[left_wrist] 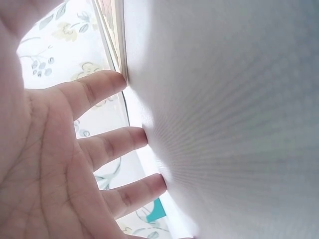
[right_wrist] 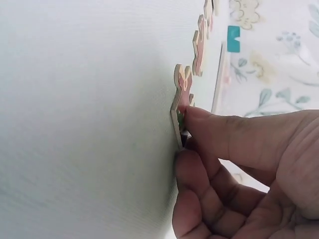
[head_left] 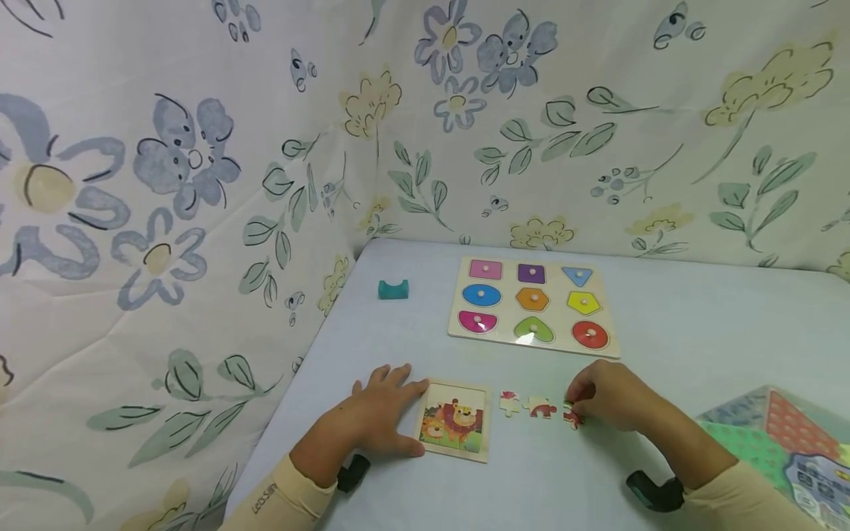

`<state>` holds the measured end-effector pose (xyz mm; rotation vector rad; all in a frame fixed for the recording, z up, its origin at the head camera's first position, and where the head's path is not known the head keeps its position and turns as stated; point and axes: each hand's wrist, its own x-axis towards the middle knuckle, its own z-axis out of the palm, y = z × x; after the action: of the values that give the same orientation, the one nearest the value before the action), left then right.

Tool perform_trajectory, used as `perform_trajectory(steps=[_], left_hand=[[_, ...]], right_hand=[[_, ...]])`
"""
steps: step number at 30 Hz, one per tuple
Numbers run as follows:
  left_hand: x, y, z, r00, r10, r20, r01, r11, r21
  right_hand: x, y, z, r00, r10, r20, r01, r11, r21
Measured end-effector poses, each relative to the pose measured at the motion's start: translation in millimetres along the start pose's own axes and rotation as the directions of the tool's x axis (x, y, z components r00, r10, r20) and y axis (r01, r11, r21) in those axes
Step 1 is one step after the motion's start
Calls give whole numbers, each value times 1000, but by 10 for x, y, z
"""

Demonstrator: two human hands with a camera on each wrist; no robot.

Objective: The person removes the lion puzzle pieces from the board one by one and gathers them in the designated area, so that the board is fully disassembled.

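Observation:
A small wooden jigsaw tray (head_left: 458,392) with a lion picture lies flat on the table, its top part bare. My left hand (head_left: 381,414) rests at the tray's left edge, fingers spread and thumb by the lower left corner. In the left wrist view, the fingertips (left_wrist: 137,135) touch the table. Right of the tray lie two loose jigsaw pieces, one with a red spot (head_left: 510,403) and one with a dark red arc (head_left: 541,408). My right hand (head_left: 614,394) pinches a third jigsaw piece (right_wrist: 183,92) between thumb and fingers, its lower end hidden by them.
Behind the tray lies a wooden shape board (head_left: 494,340) with colored knobbed shapes. A teal notched block (head_left: 393,290) stands at the back left. At the right front is a green and red patterned package (head_left: 744,450). Floral cloth (head_left: 412,147) hangs behind and left of the table.

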<state>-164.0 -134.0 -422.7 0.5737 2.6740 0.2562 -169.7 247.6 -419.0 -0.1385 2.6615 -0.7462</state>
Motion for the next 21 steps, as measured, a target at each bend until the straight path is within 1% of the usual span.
perform_trajectory(steps=[7, 11, 14, 16, 21], left_hand=[[-18, -23, -1, 1000, -14, 1, 14, 1000, 3], [-26, -27, -1, 1000, -14, 3, 14, 1000, 5], [-27, -17, -9, 1000, -11, 4, 11, 1000, 0], [-26, -7, -11, 1000, -11, 7, 11, 1000, -4], [-16, 16, -16, 1000, -13, 12, 13, 1000, 1]], right_hand=[[-2, -66, 32, 1000, -20, -17, 19, 999, -41], [-15, -174, 5, 998, -32, -45, 28, 996, -90], [-24, -331, 1, 997, -36, -70, 27, 993, -119], [-28, -468, 34, 997, -39, -73, 30, 992, -126], [11, -849, 271, 995, -72, -69, 62, 989, -136]])
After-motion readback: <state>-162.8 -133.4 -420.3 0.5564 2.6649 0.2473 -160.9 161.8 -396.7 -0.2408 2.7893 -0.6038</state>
